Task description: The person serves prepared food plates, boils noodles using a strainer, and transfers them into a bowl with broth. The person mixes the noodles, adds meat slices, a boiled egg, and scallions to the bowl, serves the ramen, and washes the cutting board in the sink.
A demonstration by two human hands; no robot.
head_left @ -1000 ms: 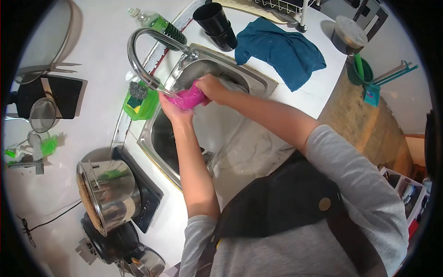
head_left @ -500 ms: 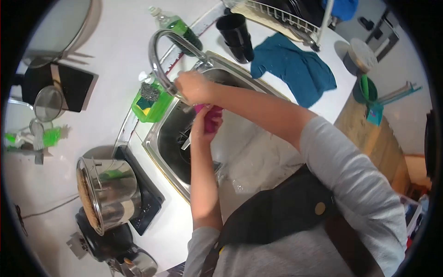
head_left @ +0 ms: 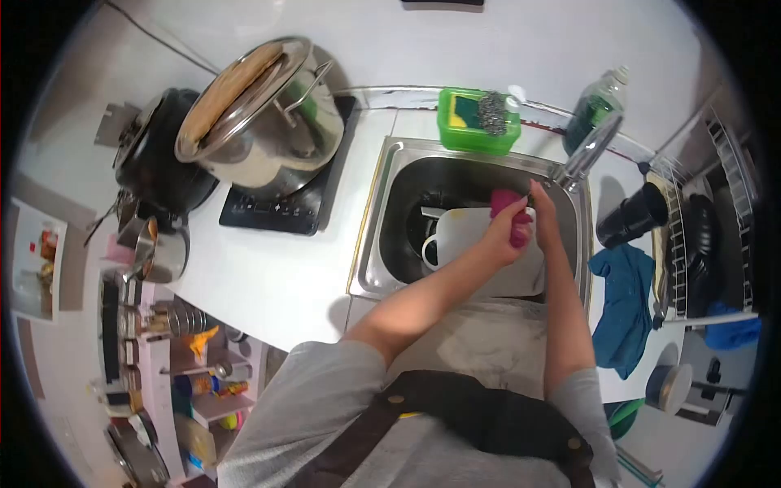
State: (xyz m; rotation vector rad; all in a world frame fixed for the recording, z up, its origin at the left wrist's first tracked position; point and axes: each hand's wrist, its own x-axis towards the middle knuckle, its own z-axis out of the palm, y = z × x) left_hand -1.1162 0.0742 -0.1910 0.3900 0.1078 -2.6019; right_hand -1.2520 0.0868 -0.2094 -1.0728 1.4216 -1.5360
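Observation:
A bright pink object [head_left: 504, 200], its kind unclear, is held over the sink, partly covered by fingers. My left hand [head_left: 506, 234] wraps round it, and pink shows between the fingers. Right up against its other side is my right hand [head_left: 545, 213], fingers bent in toward it, just below the metal faucet [head_left: 592, 150]. Beneath both hands, a white cutting board [head_left: 480, 248] with a loop handle lies in the steel sink [head_left: 370, 260]. Dark items and a pale handle lie beside the board.
Behind the sink stand a green sponge holder [head_left: 478, 142] and a green soap bottle [head_left: 598, 110]. To the right are black cups [head_left: 633, 215], a teal cloth [head_left: 622, 309] and a dish rack [head_left: 679, 236]. A large steel pot [head_left: 297, 138] sits on a black cooktop [head_left: 272, 213] at left.
The view has turned and now faces the sink squarely. My right hand has come down from the faucet spout to the pink object, which my left hand still holds.

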